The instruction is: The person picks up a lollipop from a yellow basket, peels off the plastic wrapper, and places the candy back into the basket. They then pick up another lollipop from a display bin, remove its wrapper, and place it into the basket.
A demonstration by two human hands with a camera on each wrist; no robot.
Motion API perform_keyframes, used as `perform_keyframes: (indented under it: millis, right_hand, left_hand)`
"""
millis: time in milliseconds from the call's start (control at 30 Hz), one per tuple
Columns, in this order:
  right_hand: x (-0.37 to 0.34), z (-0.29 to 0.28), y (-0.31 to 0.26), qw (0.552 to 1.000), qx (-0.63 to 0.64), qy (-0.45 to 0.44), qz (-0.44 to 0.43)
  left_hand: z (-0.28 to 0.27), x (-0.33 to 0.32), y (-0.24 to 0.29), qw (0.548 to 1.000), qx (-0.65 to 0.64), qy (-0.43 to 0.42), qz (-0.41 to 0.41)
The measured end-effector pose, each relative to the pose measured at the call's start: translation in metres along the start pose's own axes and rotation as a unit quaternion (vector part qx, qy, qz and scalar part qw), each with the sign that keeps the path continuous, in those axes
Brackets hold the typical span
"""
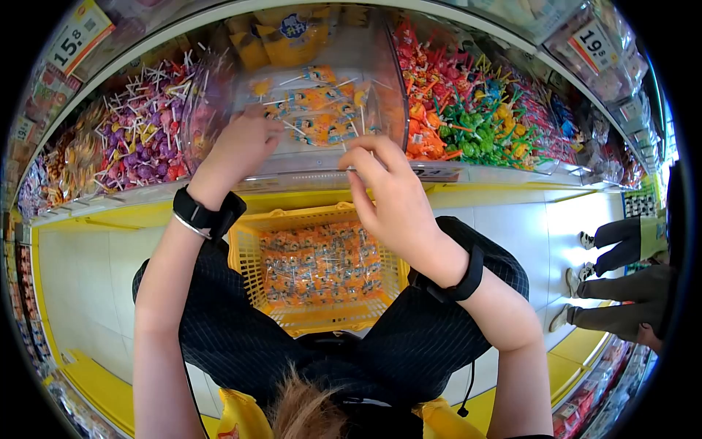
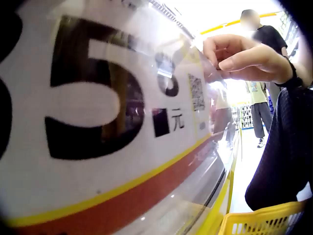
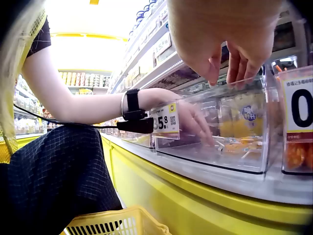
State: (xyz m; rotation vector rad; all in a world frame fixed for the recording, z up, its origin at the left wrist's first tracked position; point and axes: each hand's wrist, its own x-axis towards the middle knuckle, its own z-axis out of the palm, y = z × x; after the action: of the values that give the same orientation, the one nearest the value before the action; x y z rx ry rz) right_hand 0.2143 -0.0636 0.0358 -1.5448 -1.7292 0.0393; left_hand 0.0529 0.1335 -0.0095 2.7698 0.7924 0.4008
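Note:
Orange-wrapped lollipops with white sticks [image 1: 311,99] lie scattered in a clear bin [image 1: 292,159]. My left hand [image 1: 245,143] reaches over the front wall into the bin's left side; in the right wrist view, that hand [image 3: 193,120] shows through the clear plastic, fingers extended and slightly bent near the lollipops [image 3: 244,144]. My right hand [image 1: 395,205] is at the bin's front rim with bent fingers, thumb and fingers apart in the right wrist view [image 3: 227,63]. Nothing is visibly held by either hand. The left wrist view shows my right hand [image 2: 249,61] beyond a price label [image 2: 98,107].
A yellow basket [image 1: 245,274] full of orange-wrapped lollipops stands between the knees, below the bin. Neighbouring bins hold purple lollipops [image 1: 146,139] and green ones [image 1: 472,132]. Other people's legs [image 1: 618,296] are at the right. A yellow pack [image 1: 289,44] lies at the bin's back.

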Motion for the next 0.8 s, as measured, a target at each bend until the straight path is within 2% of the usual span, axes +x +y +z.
perform_keyframes:
  millis: [33, 167, 367, 433, 467, 533, 567, 633, 767, 800]
  right_hand:
    - [0.001, 0.001, 0.000, 1.000, 0.001, -0.005, -0.002]
    - [0.003, 0.003, 0.001, 1.000, 0.007, -0.004, -0.005]
    - [-0.001, 0.006, 0.001, 1.000, 0.010, -0.005, 0.000]
    - [-0.001, 0.005, 0.001, 1.000, 0.006, -0.006, -0.002]
    - [-0.002, 0.005, 0.001, 1.000, 0.005, -0.007, -0.001]
    - [-0.002, 0.004, 0.001, 1.000, 0.003, -0.008, -0.002]
    - [-0.004, 0.004, 0.001, 1.000, 0.004, -0.006, 0.000]
    - [-0.005, 0.003, 0.001, 1.000, 0.007, -0.005, -0.001]
    - [-0.009, 0.001, 0.001, 0.999, 0.032, -0.017, -0.023]
    - [-0.010, 0.002, 0.001, 0.998, 0.045, -0.021, -0.036]
  left_hand:
    - [0.003, -0.002, -0.003, 0.998, -0.023, -0.052, -0.009]
    - [0.003, 0.001, -0.007, 0.998, -0.015, -0.060, 0.014]
    - [-0.009, 0.006, 0.006, 0.994, -0.002, -0.068, -0.080]
    - [-0.009, 0.005, 0.007, 0.996, 0.014, 0.025, -0.083]
    - [-0.011, 0.005, 0.009, 0.996, 0.014, 0.026, -0.083]
    - [-0.018, 0.006, 0.015, 0.990, -0.031, 0.120, -0.062]
    - [-0.021, 0.006, 0.018, 0.990, -0.032, 0.122, -0.061]
    - [-0.026, 0.003, 0.023, 0.977, -0.076, 0.197, -0.039]
    - [-0.041, -0.011, 0.041, 0.968, -0.069, 0.232, -0.062]
    - [-0.043, -0.015, 0.046, 0.961, -0.124, 0.234, -0.075]
